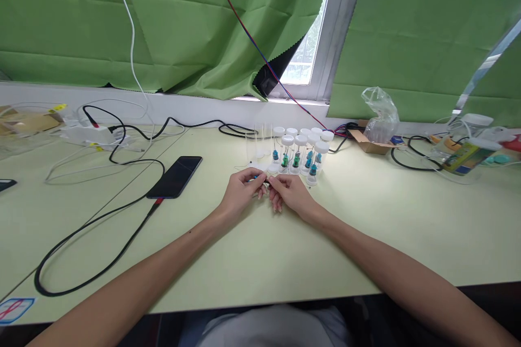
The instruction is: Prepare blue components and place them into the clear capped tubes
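Observation:
My left hand (241, 191) and my right hand (293, 194) meet over the table, both with fingers closed in a pinch. Between the fingertips is a small dark piece (267, 180), with a bit of blue showing near my left fingers; its kind is too small to make out. Just beyond my hands stands a cluster of several clear tubes with white caps (300, 140). Inside them are small blue or green parts (296, 161) with thin wires. Beside these, to the left, are clear uncapped tubes (252, 147).
A black phone (175, 177) lies left of my hands, plugged into a black cable (134, 241). A white power strip (89, 133) sits at the back left. Toward the back right are a small cardboard box (372, 145) with a plastic bag (381, 116) and a labelled jar (468, 157).

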Motion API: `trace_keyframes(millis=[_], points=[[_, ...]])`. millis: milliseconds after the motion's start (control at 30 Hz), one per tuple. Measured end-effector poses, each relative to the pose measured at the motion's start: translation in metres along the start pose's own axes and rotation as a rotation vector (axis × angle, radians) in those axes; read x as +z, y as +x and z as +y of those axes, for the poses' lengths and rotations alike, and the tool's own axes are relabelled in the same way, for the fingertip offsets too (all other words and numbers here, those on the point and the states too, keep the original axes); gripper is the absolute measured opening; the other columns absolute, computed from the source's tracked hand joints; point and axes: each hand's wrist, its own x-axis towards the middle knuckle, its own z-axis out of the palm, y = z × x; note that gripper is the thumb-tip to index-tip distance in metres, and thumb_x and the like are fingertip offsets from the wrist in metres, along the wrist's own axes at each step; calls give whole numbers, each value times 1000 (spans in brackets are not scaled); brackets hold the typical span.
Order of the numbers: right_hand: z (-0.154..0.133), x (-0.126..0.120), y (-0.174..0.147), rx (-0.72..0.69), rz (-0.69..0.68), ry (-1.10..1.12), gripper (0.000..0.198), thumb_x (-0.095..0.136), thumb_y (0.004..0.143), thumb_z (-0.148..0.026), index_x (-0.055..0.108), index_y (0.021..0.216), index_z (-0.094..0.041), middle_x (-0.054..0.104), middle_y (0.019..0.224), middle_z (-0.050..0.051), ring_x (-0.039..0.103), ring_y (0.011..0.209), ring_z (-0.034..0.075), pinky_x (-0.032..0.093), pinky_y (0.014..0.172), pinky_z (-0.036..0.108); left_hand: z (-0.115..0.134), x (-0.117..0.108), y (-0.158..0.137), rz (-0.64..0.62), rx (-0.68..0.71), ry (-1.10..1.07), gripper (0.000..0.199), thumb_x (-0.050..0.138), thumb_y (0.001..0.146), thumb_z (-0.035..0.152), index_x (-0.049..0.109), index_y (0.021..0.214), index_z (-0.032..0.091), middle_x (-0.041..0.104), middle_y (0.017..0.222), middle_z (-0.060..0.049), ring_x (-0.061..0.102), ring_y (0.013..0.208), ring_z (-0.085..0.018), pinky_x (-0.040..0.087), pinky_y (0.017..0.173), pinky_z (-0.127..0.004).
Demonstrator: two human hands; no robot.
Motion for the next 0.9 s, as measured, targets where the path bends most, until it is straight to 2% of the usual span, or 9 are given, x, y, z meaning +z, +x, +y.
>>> trace_keyframes(millis=[133,233,433,633,733,900], points=[[-3,0,-2,75,-29,44,52,60,79,-65,56,64,-16,56,53,-1,55,38,11,42,36,22,-2,0,1,-10,-6,-19,28,73,77,44,67,78,16,61,60,-1,50,53,-11,41,56,-26],[-4,1,-2,82,-18,51,52,61,80,-64,57,64,-15,57,53,0,56,39,10,43,37,22,-3,0,1,-11,-4,-26,28,73,77,43,67,78,16,61,60,-1,50,53,-11,41,56,-26],[-3,1,-1,33,35,41,47,64,81,-59,57,68,-15,63,60,3,60,48,11,49,45,22,-2,0,1,-3,-11,-29,29,73,77,43,67,79,15,61,61,-1,52,54,-12,42,55,-26],[1,1,1,7,102,32,40,66,81,-56,53,80,-18,65,61,0,62,46,12,50,43,23,-1,2,0,22,-12,-12,28,73,76,42,66,77,15,61,59,-1,52,52,-12,42,55,-27],[3,1,1,-52,100,23,39,67,81,-54,52,83,-19,65,61,-1,62,47,13,50,44,24,1,2,0,42,-4,-1,27,73,77,41,67,77,15,61,59,-1,52,52,-12,42,56,-27],[5,-1,0,-122,55,-7,35,73,78,-43,50,91,-20,66,62,-3,63,50,13,51,49,24,1,2,0,79,-14,-25,26,75,75,39,67,76,14,61,61,-1,50,51,-11,41,54,-26]])
